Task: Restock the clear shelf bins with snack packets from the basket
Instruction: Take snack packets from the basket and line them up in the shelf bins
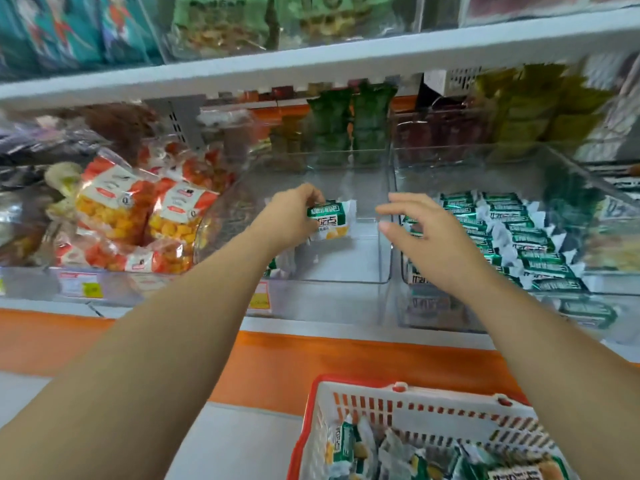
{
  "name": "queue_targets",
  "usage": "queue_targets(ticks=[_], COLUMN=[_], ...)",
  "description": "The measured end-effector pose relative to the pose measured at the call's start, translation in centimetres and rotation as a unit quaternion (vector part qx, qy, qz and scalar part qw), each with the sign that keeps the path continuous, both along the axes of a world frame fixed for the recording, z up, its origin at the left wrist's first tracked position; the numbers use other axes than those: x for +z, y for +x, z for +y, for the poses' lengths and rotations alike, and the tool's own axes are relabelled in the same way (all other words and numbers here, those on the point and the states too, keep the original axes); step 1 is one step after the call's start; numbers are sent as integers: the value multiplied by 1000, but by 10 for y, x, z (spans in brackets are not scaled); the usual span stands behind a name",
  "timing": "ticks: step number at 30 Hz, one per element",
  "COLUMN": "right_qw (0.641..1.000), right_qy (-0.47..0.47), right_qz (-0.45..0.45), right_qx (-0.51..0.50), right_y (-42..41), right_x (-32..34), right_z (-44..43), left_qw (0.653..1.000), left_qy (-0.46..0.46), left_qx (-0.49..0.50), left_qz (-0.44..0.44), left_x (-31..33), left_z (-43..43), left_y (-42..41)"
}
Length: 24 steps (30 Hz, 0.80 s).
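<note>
While left hand [294, 216] reaches into middle clear bin [346, 268], its grip pinches green-and-white snack packet [330, 220] by one end, packet held over bin floor. Right hand [426, 237] hovers beside, grip wide, fingers spread, holding nothing, above divider [389, 188] toward right bin [485, 168] (that one packed with rows of green packets [530, 244]). White-and-red basket [415, 410] below, near right forearm, more packets [349, 445] inside. Orange snack bags [114, 202] in bin to left, same shelf.

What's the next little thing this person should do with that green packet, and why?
Probably lower the left hand and release the green packet into the middle bin: it hangs just over that bin's nearly bare floor, while the right bin already looks full.
</note>
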State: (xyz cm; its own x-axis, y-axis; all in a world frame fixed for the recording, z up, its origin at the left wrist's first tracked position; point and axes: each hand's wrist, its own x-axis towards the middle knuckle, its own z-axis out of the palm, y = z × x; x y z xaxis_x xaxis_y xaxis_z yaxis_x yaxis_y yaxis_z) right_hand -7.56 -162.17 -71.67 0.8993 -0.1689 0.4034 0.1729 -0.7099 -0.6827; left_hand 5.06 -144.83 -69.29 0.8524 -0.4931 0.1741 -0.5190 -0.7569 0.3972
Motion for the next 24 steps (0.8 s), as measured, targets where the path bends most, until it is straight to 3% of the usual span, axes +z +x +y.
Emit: queue_targets(ticks=[6, 13, 24], right_qw=[996, 994, 995], right_qy=[71, 86, 83], right_qz=[-42, -53, -37], right_qx=[22, 33, 31], right_y=[21, 23, 20], right_x=[-4, -5, -3], right_z=[-15, -17, -15], left_qw=[995, 981, 967], left_qy=[90, 176, 223], left_qx=[22, 66, 93], left_qz=[-25, -50, -84], left_x=[-28, -42, -47], left_z=[-31, -35, -38], left_y=[64, 95, 106])
